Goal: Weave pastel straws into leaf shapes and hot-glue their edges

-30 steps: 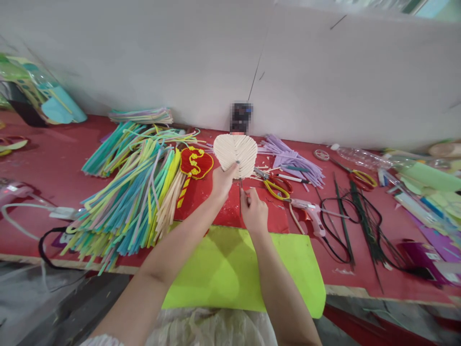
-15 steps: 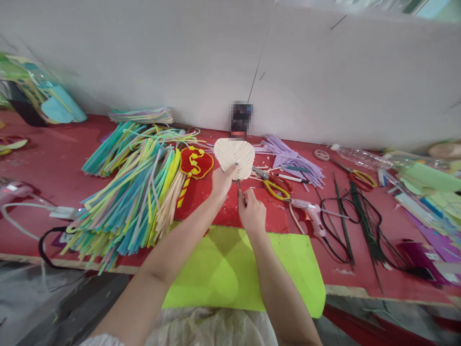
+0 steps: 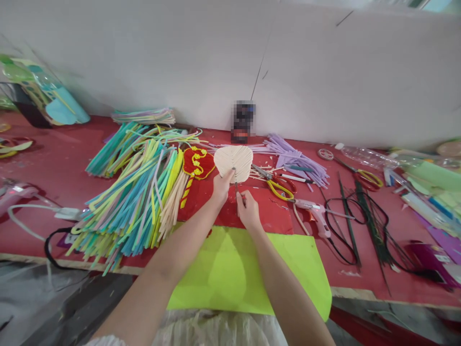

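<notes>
Soft diffuse light, faint shadows, stretched edges

Wears a white sleeve [image 3: 107,340] with a crinkled edge, ending well up the left arm [image 3: 169,264] and showing only as a small strip at the bottom of the view. Shows a bare left hand [image 3: 221,187], with a small dark spot [image 3: 233,168] at or beside the thumb tip, too blurred to identify, plus a bare right hand [image 3: 248,209] and a slim, bare right arm [image 3: 283,278]. Wears pale cream cloth [image 3: 216,329] lower down, thin-looking and crumpled into soft folds.
</notes>
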Motion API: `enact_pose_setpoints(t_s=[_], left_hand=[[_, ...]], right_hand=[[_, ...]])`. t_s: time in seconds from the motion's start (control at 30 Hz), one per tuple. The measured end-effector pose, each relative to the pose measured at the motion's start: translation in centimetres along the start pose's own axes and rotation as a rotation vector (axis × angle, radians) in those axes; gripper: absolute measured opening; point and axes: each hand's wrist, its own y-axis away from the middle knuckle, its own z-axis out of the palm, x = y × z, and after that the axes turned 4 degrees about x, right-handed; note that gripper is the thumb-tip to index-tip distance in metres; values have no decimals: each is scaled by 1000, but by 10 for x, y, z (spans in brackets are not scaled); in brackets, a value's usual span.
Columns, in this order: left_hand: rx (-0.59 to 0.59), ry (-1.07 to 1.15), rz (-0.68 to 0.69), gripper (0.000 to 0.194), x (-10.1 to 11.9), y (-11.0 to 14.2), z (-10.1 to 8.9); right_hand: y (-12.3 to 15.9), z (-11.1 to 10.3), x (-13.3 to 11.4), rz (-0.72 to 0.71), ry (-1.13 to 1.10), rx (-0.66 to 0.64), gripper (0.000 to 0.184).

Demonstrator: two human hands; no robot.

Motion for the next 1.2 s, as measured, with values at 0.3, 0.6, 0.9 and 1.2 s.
enact_pose_setpoints(t_s=[0.3,0.6,0.9,1.2], left_hand=[[-25,-3,-10,20,0,-1,-1],[-40,28,7,37,-4,-1,-3],[-45,16,10,41,-4,0,-3],[-49,-30,15,35,-6,-2,-5]], right_hand=[[-2,-1,2,35,-102,-6,31],[-4,-11,-9,71,-310,-86,39],[-6,-16,-9,106,-395,-130,41],[-6,-16,-9,121,-369,-103,42]])
